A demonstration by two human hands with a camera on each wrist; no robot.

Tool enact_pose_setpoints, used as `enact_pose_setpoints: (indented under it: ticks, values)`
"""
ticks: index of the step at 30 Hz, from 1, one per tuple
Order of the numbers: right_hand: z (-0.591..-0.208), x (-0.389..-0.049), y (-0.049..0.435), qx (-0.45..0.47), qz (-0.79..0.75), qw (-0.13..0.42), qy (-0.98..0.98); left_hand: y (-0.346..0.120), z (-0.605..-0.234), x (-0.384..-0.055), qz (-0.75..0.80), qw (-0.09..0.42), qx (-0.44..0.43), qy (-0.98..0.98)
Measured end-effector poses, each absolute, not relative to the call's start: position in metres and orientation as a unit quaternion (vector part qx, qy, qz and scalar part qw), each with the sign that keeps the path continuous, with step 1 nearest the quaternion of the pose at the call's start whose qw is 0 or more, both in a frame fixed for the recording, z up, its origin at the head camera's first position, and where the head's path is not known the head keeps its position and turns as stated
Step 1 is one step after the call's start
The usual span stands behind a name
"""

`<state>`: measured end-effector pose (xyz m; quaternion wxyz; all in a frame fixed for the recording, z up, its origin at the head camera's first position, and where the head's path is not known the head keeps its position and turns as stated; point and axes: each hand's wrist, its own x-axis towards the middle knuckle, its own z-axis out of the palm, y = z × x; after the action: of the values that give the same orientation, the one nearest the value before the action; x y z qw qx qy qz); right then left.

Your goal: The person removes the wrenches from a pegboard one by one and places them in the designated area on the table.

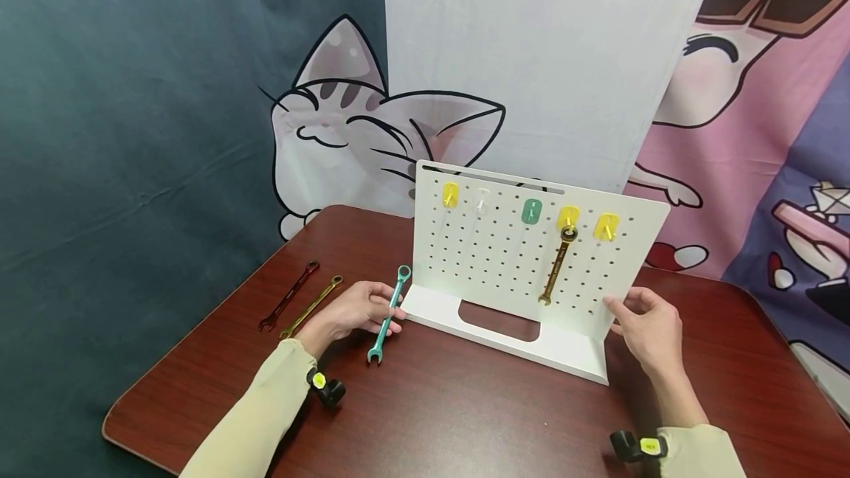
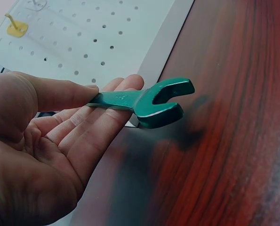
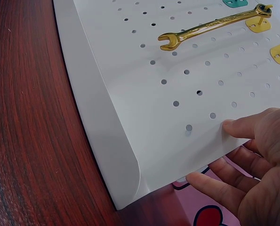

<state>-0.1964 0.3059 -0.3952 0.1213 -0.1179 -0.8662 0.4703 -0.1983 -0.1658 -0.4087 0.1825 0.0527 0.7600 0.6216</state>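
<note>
My left hand (image 1: 361,310) pinches a teal combination wrench (image 1: 388,319) between thumb and fingers, left of the white pegboard stand (image 1: 491,257). In the left wrist view the open-ended jaw of the teal wrench (image 2: 161,106) points away from the palm, above the tabletop. My right hand (image 1: 649,330) grips the pegboard's right edge, its thumb (image 3: 243,126) on the front face and fingers at the edge and behind. A gold wrench (image 1: 556,268) hangs by its ring end on a yellow hook (image 1: 567,217), second from the right. A green hook (image 1: 531,211) on the board holds nothing.
Left on the brown table (image 1: 505,419) lie a red wrench (image 1: 288,297) and a yellow-gold wrench (image 1: 312,307). More hooks on the board are a yellow hook (image 1: 450,195), a clear hook (image 1: 481,201) and another yellow hook (image 1: 606,227). Cartoon-printed curtains (image 1: 558,57) hang behind.
</note>
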Motion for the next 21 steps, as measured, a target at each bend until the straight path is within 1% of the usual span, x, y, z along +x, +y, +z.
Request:
enact_pose_setpoints:
  ticks: [21]
  values:
    - [-0.394,-0.196,0.306,-0.117,0.468,0.123,-0.867,-0.178,-0.409,-0.197,0.617,0.175,0.038,0.767]
